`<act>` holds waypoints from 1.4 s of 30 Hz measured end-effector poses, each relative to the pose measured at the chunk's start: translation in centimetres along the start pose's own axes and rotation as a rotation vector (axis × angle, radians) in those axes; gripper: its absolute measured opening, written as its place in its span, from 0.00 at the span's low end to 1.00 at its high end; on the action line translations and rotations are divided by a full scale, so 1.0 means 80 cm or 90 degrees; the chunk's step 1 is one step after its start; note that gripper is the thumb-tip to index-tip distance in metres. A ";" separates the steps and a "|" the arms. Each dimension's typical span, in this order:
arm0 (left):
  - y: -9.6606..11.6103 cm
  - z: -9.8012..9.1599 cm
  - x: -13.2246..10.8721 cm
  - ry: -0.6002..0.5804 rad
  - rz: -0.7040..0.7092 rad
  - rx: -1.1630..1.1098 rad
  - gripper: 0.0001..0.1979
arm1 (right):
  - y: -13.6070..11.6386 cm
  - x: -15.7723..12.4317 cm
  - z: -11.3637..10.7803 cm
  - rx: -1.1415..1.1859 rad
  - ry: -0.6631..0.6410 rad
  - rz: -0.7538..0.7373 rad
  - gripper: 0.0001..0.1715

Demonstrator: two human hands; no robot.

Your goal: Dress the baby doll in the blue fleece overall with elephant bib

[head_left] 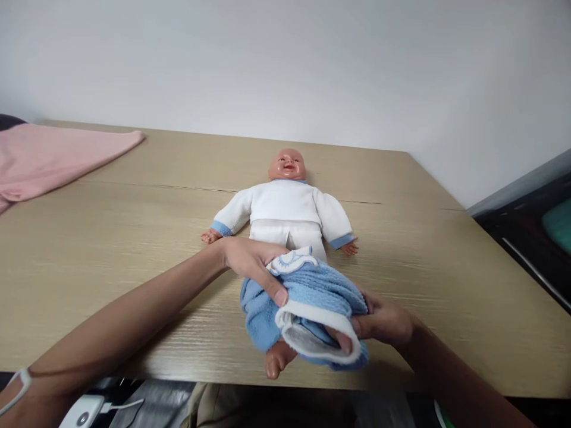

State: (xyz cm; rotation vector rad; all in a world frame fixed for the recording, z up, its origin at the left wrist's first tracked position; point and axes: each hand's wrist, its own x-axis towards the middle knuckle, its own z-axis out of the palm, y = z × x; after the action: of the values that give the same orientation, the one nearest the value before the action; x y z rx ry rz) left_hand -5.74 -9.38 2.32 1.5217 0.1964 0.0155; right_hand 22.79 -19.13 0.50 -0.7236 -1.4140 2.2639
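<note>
A baby doll [288,205] in a white top and white trousers lies on its back on the wooden table [111,238], head toward the wall. A bunched blue fleece garment [312,297] with white trim covers its legs; one bare foot [276,359] pokes out at the table's near edge. My left hand [252,264] grips the garment's upper left side, thumb pressed into the fleece. My right hand [383,321] holds the garment's right side at the white-edged opening, fingers curled into it.
A pink cloth [49,157] lies at the table's far left corner. A white wall stands behind the table. Dark furniture with a green item [557,223] sits to the right. A white device with a cable [84,410] lies below the near edge.
</note>
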 end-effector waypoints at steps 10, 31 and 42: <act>0.018 0.019 0.005 0.009 -0.023 0.042 0.19 | 0.021 -0.027 0.071 -0.100 0.323 -0.074 0.37; 0.037 0.112 0.027 0.296 -0.277 0.677 0.25 | 0.099 -0.041 0.149 -0.625 0.824 -0.123 0.13; 0.012 0.100 0.025 0.239 -0.173 0.438 0.39 | 0.135 -0.026 0.146 -0.358 0.823 -0.161 0.25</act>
State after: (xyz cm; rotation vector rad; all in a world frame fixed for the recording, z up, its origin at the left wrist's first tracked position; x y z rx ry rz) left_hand -2.58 -16.96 3.36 2.1555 0.7685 0.0188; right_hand 17.00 -33.19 -4.54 -1.6213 -1.2405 0.7442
